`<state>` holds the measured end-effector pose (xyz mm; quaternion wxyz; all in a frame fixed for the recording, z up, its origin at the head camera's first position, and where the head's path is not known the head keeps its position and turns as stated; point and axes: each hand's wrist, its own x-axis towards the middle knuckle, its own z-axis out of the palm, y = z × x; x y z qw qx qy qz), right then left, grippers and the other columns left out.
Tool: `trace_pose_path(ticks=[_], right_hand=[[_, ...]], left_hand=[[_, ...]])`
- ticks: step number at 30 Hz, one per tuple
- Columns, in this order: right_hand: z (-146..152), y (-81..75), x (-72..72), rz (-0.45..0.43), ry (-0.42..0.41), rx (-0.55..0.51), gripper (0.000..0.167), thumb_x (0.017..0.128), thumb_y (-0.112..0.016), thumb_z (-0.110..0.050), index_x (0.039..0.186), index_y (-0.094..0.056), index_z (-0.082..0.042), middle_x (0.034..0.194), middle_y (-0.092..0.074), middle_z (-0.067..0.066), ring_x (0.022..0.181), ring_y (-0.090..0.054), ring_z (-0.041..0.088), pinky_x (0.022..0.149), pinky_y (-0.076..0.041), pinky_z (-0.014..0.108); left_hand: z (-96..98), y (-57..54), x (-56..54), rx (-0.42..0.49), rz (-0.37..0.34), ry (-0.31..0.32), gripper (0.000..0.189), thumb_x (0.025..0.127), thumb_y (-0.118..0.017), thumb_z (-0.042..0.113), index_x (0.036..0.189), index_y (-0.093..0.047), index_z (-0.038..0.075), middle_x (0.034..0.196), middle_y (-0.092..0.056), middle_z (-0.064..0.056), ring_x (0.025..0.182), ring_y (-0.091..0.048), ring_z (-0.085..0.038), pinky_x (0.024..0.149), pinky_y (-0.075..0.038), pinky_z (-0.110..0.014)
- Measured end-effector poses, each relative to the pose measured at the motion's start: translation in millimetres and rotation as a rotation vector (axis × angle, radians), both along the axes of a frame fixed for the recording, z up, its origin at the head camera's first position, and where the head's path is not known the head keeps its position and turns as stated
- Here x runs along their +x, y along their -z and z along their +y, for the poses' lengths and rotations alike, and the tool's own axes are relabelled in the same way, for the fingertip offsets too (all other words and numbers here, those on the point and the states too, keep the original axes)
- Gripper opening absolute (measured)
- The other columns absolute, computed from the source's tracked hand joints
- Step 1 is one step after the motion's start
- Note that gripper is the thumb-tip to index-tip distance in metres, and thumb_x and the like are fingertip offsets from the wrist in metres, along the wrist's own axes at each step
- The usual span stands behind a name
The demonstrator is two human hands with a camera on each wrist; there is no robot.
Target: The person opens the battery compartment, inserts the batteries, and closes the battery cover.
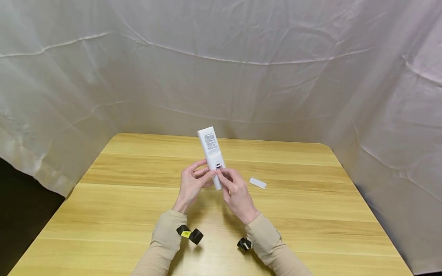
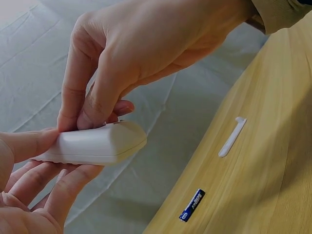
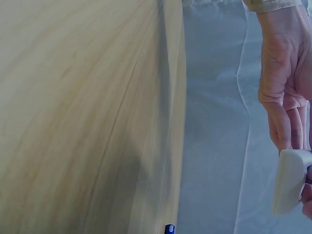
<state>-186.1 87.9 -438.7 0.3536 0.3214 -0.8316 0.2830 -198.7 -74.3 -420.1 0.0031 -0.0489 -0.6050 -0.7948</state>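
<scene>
In the head view, a white remote control is tilted up over the table, its printed back facing me. My left hand grips it from the left, thumb on the back and fingers underneath. My right hand has its thumb and fingertips right at the open battery compartment, where a dark part shows. The left wrist view has the right fingertips bent down onto the remote; whatever they pinch is hidden, so I cannot tell what it is. A blue-and-black battery lies on the table.
The white battery cover lies on the wooden table, right of the hands. Pale cloth hangs behind the table and along its sides. Each wrist carries a small black camera, such as the left one.
</scene>
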Motion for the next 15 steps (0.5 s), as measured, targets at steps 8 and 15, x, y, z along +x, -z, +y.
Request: trace_pose_path(ticks=[8,15], right_hand=[[-0.2,-1.5,0.5,-0.033,0.006,0.002,0.043,0.079,-0.072,0.015,0.121,-0.069,0.005,0.110,-0.066,0.014,0.092,-0.065,0.023,0.077,-0.063,0.027],[1.3,-4.5,1.1,-0.052,-0.012,-0.001,0.041,0.080,-0.071,0.015,0.120,-0.069,0.006,0.110,-0.066,0.015,0.094,-0.067,0.025,0.080,-0.065,0.028]], left_hand=[[-0.2,0.3,0.1,0.000,-0.001,0.003,0.046,0.089,-0.067,-0.008,0.133,-0.054,-0.008,0.121,-0.062,-0.035,0.082,-0.076,-0.009,0.076,-0.067,-0.037],[0.8,1.8,0.0,-0.006,0.006,0.000,0.046,0.089,-0.068,-0.008,0.133,-0.055,-0.008,0.120,-0.063,-0.034,0.083,-0.076,-0.009,0.076,-0.067,-0.038]])
